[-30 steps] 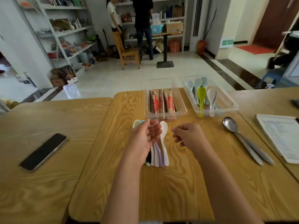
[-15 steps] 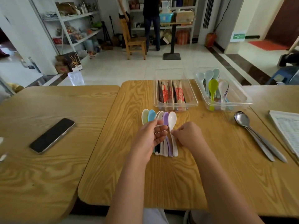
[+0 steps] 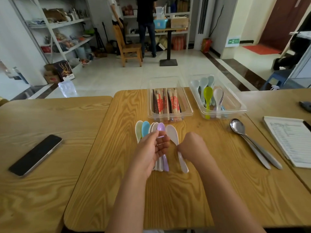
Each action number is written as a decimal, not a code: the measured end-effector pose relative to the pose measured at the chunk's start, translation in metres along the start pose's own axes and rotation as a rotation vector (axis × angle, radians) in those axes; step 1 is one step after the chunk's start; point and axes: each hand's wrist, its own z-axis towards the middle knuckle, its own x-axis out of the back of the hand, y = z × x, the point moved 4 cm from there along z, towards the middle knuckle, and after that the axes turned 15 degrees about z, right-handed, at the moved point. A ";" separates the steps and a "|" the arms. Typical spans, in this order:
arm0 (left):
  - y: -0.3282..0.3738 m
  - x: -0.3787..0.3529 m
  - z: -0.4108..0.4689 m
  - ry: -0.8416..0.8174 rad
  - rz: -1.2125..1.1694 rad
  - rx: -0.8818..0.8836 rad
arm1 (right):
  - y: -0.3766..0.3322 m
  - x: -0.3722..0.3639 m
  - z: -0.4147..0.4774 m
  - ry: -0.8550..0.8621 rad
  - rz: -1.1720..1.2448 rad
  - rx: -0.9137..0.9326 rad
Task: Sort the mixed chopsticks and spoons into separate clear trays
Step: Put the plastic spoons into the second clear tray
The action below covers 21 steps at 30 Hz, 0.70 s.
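Phone (image 3: 35, 155): dark, flat on the left table, well apart from the rest. Bundle of plastic spoons (image 3: 145, 129): cream, blue, white and purple, bowls fanned away from the person, over the middle table (image 3: 168, 195). Left hand (image 3: 151, 152): palm turned up, thumb and curled fingers grasping the bundle. White spoon (image 3: 172, 133): just right of the bundle and angled away from it. Right hand (image 3: 193, 147): clenched, pinching the white spoon's handle. Chopstick tray (image 3: 189, 105): clear, at the far edge of the table, holding wrapped chopsticks (image 3: 165, 102). Spoon tray (image 3: 234, 102): clear, beside it to the right, holding pale spoons and a green spoon (image 3: 208, 96). Metal spoons (image 3: 239, 128): on the table, near the spoon tray. Printed sheet (image 3: 289, 140): far right.
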 end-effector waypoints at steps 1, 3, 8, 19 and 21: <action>0.001 -0.006 0.002 -0.015 -0.002 -0.002 | 0.003 0.006 0.000 -0.028 0.024 -0.005; 0.009 -0.019 0.008 -0.048 -0.016 -0.015 | 0.007 0.028 0.000 -0.068 0.117 -0.004; 0.052 -0.054 0.037 -0.156 -0.022 -0.084 | -0.004 0.121 0.025 0.088 0.439 0.081; 0.110 -0.120 0.133 -0.194 0.157 -0.076 | -0.018 0.149 0.197 0.169 0.235 -0.094; 0.109 -0.121 0.140 -0.194 0.162 -0.070 | -0.014 0.140 0.202 0.153 0.225 -0.099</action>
